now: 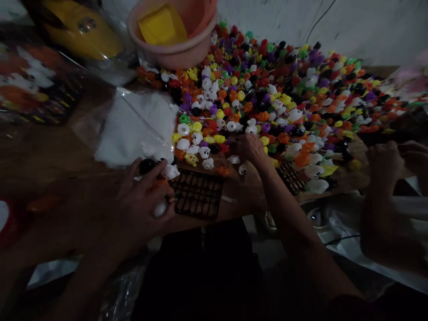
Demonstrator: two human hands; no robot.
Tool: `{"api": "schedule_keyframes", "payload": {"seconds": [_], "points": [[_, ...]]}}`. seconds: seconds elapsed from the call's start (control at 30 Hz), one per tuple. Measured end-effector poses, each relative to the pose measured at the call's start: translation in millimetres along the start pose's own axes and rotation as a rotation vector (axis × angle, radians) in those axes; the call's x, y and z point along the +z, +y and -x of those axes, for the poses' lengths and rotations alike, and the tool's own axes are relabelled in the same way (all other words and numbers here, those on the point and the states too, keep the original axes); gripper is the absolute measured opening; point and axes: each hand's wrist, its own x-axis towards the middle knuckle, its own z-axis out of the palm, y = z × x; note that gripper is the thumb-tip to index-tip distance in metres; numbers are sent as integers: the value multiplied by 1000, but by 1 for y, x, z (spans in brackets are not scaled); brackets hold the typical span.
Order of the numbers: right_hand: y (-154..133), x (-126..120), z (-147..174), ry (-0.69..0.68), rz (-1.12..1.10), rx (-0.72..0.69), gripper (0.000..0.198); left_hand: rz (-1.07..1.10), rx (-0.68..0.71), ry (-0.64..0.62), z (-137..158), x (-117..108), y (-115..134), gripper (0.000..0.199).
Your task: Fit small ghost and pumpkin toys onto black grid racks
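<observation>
**Hands working at the near edge of a toy heap**

Sitting at a brown wooden surface (50, 156), near edge running left to right just under the hands. Left hand (142, 200) curling, fingers narrow, around several small toys: holding a white one (159, 208) at the fingertips and a black one (146, 166) under the thumb side, with something orange between, too blurred to name. Resting just left of a black plastic grid tray (197, 194), lying flat right at the near edge, cells looking unfilled. Right hand (250, 149) reaching farther in, knuckles up, fingers bent down into the near fringe of the toy heap (267, 89); whether gripping anything, cannot tell. Small white figures (207, 163) lying loose just between that hand and the tray.

Heap spreading wide from centre to far right, reaching nearly to the pale wall (351, 22) at the far side, leaving little bare room there. Clear bag of white pieces (133, 125) lying left of the heap, touching its edge. Pink basin (174, 40) with a yellow piece inside standing at the far left corner of the heap. Open bare wood lying left and near-left of the bag. Another person's hands (394, 165) working at the right, well apart, blurred. Second grid tray (290, 178) peeking out right of the reaching forearm.
</observation>
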Motion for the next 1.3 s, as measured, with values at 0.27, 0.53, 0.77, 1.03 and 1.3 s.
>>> {"api": "schedule_keyframes", "payload": {"seconds": [0.27,0.53,0.77,1.03,1.3], "points": [[-10,-12,8,93,-61,-81,22,-23,27,-92,-8,-10,2,6],[-30,18,131,62,-771,-397,21,48,-157,-282,-14,-22,3,14],[-64,65,165,-68,-1159,-237,30,7,-178,-184,-7,-18,2,23],[-87,66,155,37,-966,-176,17,54,-239,-94,1,-16,0,26],[-97,68,145,9,-844,-303,10,45,-211,-200,-11,-22,-5,28]]}}
